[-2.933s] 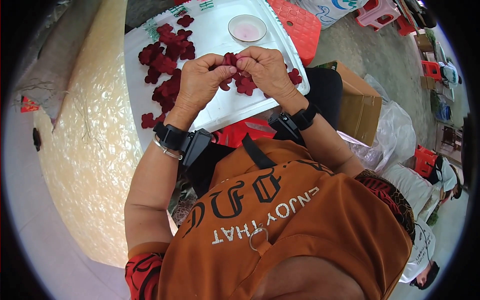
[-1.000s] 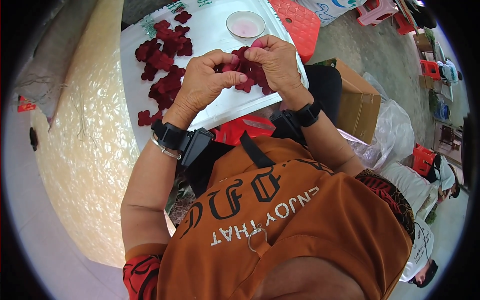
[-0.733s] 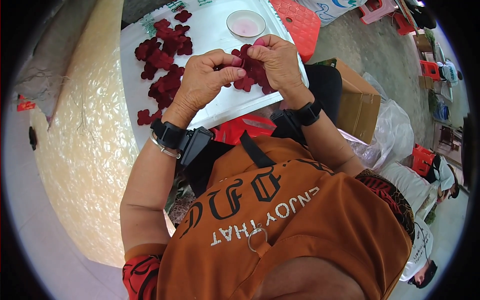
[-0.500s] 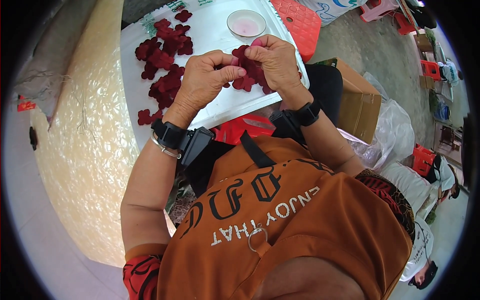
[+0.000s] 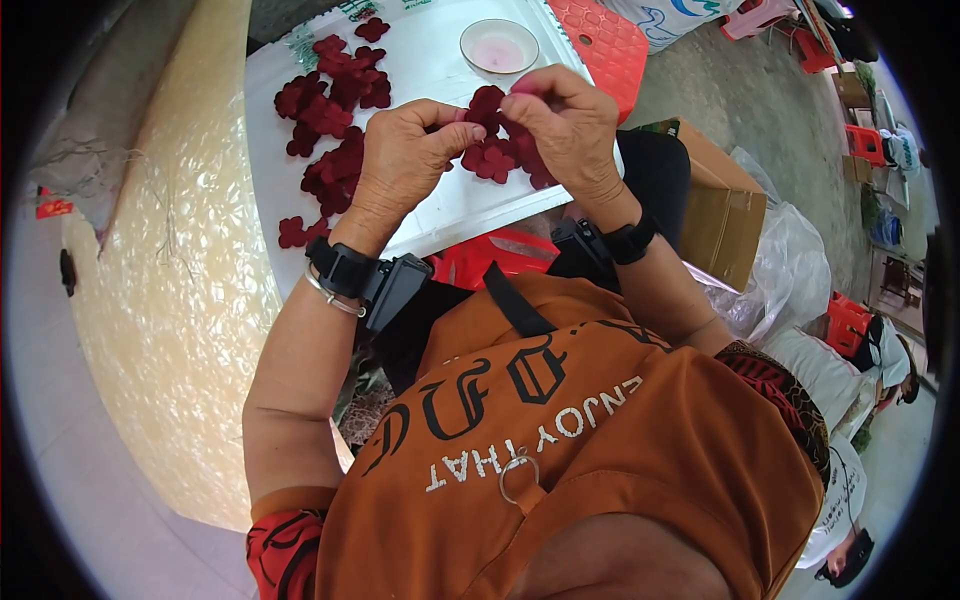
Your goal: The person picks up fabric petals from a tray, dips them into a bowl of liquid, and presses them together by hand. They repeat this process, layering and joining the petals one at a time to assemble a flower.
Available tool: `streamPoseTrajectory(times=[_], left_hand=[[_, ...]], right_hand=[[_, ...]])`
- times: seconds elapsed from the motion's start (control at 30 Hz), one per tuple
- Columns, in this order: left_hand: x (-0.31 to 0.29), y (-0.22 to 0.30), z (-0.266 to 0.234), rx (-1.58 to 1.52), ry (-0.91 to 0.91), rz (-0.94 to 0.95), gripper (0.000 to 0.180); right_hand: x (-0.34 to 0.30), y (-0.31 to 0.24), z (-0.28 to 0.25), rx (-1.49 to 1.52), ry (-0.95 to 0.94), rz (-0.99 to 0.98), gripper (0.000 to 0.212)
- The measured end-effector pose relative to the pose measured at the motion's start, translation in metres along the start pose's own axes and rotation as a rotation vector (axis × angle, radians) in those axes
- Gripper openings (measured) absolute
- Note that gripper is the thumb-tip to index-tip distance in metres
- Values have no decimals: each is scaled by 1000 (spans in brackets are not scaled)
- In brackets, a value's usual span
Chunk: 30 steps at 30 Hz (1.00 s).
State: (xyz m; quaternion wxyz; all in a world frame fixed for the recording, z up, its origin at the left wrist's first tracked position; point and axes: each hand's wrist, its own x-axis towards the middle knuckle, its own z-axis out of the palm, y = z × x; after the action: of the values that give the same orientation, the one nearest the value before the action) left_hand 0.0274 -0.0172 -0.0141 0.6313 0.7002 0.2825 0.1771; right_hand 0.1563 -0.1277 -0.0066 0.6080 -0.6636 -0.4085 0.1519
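Note:
Between the thumb and fingers of my left hand [image 5: 410, 150] is a dark red cloth flower piece [image 5: 486, 105], held above the white tray [image 5: 425, 70]. My right hand [image 5: 570, 125] is beside that piece's right edge, its thumb and forefinger curled close together. Whatever they pinch is hidden. More dark red flower pieces [image 5: 490, 160] lie beneath my hands, partly covered by the right one. To the left of my left hand is a loose pile of similar flower pieces [image 5: 335, 170] on the tray. Pink colour shows on my fingertips.
A shallow bowl of pale pink contents [image 5: 499, 47] stands at the tray's far side. Beyond the tray is a red plastic stool [image 5: 605, 50]. An open cardboard box [image 5: 725, 225] and clear plastic bags [image 5: 790, 270] lie to the right. Other people sit farther right.
My right hand has shifted slightly right, opening a small space from the flower piece. My left hand still holds the piece in nearly the same place.

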Motion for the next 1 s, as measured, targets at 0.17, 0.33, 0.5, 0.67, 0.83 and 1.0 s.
streamPoseTrajectory(times=[0.17, 0.33, 0.5, 0.67, 0.83, 1.0], left_hand=[[-2, 0, 3, 55, 10, 71, 21], [-3, 2, 3, 114, -11, 119, 22], [-3, -1, 1, 221, -21, 180, 21], [-2, 1, 1, 157, -58, 110, 18], [-1, 2, 0, -59, -73, -51, 13], [3, 4, -1, -101, 12, -99, 12]], right_hand=[[-4, 2, 8, 44, -176, 254, 12], [-2, 1, 10, 115, -173, 278, 12], [-1, 0, 10, 9, -228, 263, 11], [-1, 13, 10, 9, -264, 202, 11], [0, 22, 8, 298, -305, 268, 10], [-2, 31, 8, 464, -293, 310, 10]])
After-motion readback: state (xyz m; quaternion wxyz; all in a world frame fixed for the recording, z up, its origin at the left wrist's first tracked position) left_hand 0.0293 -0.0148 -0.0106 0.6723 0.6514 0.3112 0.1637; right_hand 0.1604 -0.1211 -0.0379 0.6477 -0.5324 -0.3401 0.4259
